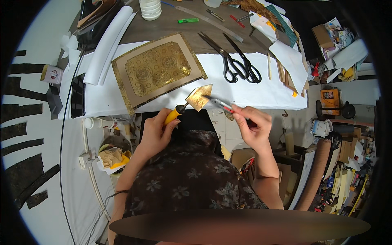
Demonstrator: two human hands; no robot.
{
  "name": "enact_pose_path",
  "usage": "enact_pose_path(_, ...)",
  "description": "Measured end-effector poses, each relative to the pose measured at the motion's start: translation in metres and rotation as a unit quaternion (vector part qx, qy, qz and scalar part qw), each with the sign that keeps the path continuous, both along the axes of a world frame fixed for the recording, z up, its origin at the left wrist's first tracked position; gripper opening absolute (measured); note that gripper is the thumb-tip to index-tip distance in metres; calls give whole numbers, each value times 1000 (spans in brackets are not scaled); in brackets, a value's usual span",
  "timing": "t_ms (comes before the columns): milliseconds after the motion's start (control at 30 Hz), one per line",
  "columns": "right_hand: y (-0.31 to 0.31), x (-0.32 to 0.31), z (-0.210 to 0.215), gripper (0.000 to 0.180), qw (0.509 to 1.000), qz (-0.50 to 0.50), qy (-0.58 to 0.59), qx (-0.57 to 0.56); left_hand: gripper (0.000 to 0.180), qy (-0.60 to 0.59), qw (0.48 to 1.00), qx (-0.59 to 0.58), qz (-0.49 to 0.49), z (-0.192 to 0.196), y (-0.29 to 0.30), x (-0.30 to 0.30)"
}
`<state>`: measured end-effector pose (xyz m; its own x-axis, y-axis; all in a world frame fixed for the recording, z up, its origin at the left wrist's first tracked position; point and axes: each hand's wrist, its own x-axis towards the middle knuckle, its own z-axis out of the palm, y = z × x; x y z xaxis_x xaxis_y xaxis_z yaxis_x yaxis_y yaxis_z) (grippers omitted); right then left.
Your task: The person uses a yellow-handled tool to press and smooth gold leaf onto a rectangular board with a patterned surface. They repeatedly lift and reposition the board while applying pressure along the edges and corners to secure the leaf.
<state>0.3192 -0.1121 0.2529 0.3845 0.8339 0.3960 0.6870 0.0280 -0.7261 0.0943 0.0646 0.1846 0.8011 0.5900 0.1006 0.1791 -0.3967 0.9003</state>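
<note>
Yellow-handled trowel (pixel 198 99), shiny, angular: left grip (pixel 158 128) clasps it, right grip (pixel 255 124) a cutter (pixel 222 105).

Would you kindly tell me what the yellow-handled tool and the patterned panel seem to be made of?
Yellow-handled tool: blade probably metal, judging by its bright golden shine; handle likely plastic, being smooth and yellow. Patterned panel: perhaps brocade or embossed foil, from its patchy gold glints; its matte tan border resembles paper or card.
</note>
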Motion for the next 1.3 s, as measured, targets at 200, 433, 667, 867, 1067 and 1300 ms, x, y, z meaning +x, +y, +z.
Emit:
enact_pose_path(200, 0, 3, -3, 20, 1000, -4, 4, 13, 18, 0, 1000, 2, 1, 1, 1, -1)
enact_pose_path(433, -4, 0, -1, 21, 1000, 10, -14, -25, 18, 5, 1000, -5, 3, 3, 1, -1)
enact_pose_path(667, 0, 1, -3, 20, 1000, -3, -8, 22, 18, -2, 1000, -5, -2, 3, 2, -2)
enact_pose_path(867, -2, 3, -3, 22, 1000, 8, -14, 8, 18, 25, 1000, -12, -8, 3, 3, -4)
enact_pose_path(1067, -1, 4, 1, 23, 1000, -3, 2, 13, 18, -5, 1000, 3, -10, 2, 3, -2)
enact_pose_path(1300, -6, 2, 4, 21, 1000, 17, -16, -20, 18, 4, 1000, -6, -5, 6, 3, -3)
